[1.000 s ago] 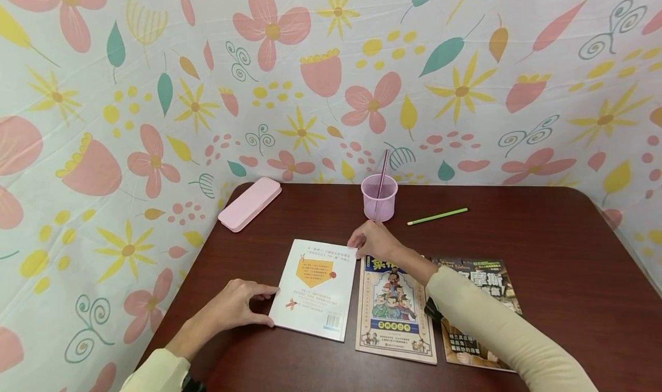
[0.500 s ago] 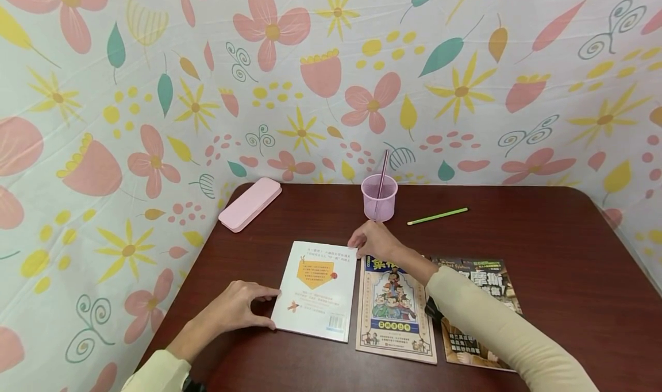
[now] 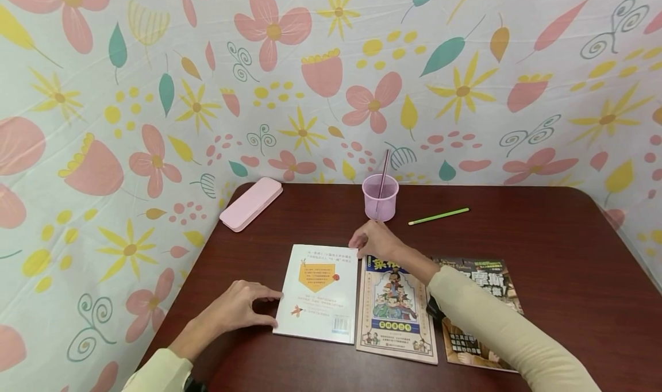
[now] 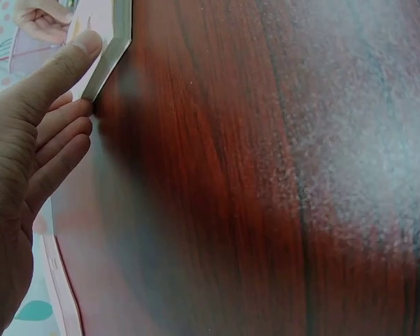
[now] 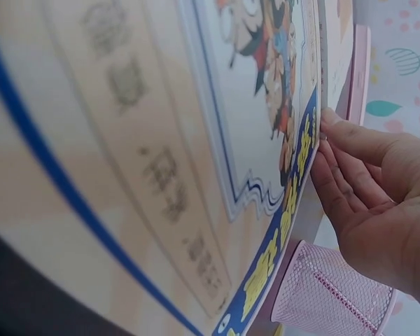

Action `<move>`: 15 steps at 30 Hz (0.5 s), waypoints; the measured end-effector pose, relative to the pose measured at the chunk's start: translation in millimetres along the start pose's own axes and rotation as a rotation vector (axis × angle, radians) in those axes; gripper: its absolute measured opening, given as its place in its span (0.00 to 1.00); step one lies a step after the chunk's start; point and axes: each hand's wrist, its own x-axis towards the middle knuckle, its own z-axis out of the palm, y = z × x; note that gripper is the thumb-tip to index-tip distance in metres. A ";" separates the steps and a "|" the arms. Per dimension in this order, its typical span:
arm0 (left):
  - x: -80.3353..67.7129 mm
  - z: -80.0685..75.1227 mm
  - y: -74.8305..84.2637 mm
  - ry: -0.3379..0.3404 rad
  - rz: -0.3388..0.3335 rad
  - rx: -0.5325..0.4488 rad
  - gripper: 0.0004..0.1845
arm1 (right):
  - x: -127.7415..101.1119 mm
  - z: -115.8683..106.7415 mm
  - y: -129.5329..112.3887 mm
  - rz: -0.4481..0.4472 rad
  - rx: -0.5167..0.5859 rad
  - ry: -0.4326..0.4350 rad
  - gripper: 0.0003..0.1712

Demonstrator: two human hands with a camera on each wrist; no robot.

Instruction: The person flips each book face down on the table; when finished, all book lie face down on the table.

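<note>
A white paperback book (image 3: pixel 318 300) lies back cover up, showing an orange panel and a barcode. At its left edge is my left hand (image 3: pixel 235 308), thumb by the near corner and fingers extended along the side. The left wrist view shows that thumb against the book's corner (image 4: pixel 112 66), fingers beside it. My right hand (image 3: pixel 374 239) touches the far right corner with thumb and fingertips. Just right of the white book lies a cartoon-covered book (image 3: pixel 395 300) with a blue top band; the right wrist view shows my right fingers (image 5: pixel 353 178) along its far edge.
A third, dark-covered book (image 3: pixel 468 354) lies to the right, partly under my right sleeve. Behind stand a lilac mesh pen cup (image 3: pixel 380 199) holding a purple pencil, a green pencil (image 3: pixel 438 216) and a pink pencil case (image 3: pixel 251 204). A floral curtain (image 3: pixel 331 122) borders the table.
The white book has turned slightly clockwise and now sits straighter beside the cartoon book. My left hand has shifted a little to the right with it; my right hand has barely moved.
</note>
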 end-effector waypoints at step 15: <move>27.9 -37.3 -9.7 0.046 -0.029 0.005 0.25 | -1.8 -6.7 1.4 -0.025 -0.007 -0.059 0.12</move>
